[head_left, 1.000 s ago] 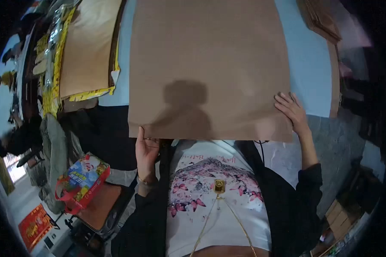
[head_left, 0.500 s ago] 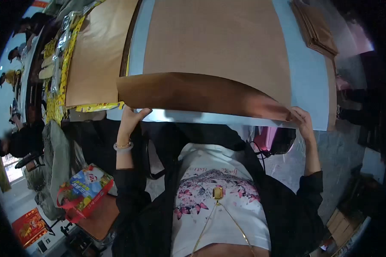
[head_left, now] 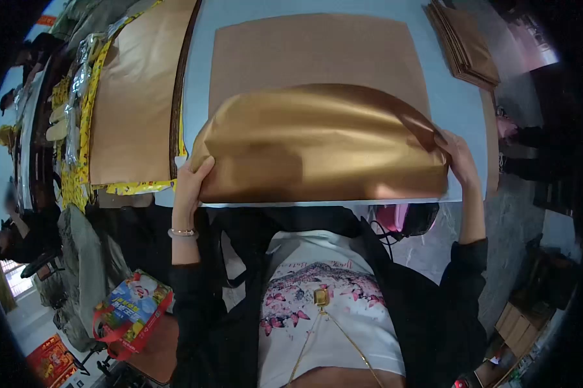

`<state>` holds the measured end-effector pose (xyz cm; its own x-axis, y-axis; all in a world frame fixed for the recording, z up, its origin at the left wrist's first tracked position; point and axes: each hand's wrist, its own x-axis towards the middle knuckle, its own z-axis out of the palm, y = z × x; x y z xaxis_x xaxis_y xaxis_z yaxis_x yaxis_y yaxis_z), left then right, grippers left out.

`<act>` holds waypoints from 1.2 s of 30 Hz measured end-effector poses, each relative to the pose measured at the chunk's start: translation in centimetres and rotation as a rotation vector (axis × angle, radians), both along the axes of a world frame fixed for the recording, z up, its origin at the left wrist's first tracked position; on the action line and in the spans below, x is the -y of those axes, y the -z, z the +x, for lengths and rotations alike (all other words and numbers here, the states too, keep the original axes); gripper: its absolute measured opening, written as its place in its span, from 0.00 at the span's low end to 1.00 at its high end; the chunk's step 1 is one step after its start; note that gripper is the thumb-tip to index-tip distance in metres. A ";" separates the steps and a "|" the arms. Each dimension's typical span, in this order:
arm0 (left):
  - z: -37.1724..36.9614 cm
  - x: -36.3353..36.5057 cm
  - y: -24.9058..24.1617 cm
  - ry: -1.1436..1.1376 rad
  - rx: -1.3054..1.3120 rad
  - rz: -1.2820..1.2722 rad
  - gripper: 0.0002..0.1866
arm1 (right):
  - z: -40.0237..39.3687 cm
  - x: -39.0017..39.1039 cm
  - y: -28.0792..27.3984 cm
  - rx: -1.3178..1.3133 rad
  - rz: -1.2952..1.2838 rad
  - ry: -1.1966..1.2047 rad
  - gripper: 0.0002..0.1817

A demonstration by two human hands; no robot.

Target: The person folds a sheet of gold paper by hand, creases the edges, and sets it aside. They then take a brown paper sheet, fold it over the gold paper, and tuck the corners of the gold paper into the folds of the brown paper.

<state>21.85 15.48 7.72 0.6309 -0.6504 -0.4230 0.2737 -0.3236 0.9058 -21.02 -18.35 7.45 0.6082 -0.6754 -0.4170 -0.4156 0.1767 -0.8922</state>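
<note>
A large sheet (head_left: 323, 152) with a shiny golden-brown face curves up along the near edge of the light-blue work surface (head_left: 459, 84). Its dull tan side (head_left: 317, 55) lies flat farther back. My left hand (head_left: 191, 184) pinches the sheet's left end, thumb on top. At the right end my right hand (head_left: 458, 155) has its fingers closed round the sheet, which creases beside them.
To the left is a stack of brown sheets (head_left: 139, 97) on yellow wrapping. Folded brown pieces (head_left: 463, 45) lie at the back right. A colourful bag (head_left: 133, 313) rests on a stool at lower left. Other people (head_left: 10, 233) are at far left.
The sheet's far edge has come nearer, and the raised near part now shows a broad golden face. Both hands have shifted slightly, still holding its ends.
</note>
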 end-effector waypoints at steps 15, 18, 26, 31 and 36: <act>1.0 3.9 1.0 0.141 0.229 0.173 0.27 | -2.2 -1.3 2.2 -0.175 0.323 0.117 0.19; 1.2 2.8 2.2 0.045 0.116 0.007 0.25 | -1.6 -1.8 3.0 -0.244 0.128 0.167 0.18; 1.8 -1.0 2.0 0.121 0.011 0.136 0.17 | 1.9 -0.8 2.6 -0.093 -0.004 0.400 0.15; 1.6 -0.8 2.8 0.198 0.148 0.192 0.09 | 1.6 -0.3 2.0 -0.165 -0.069 0.345 0.22; 0.8 -0.4 2.1 0.010 0.070 0.187 0.08 | -2.2 -1.4 1.9 0.015 0.320 0.355 0.23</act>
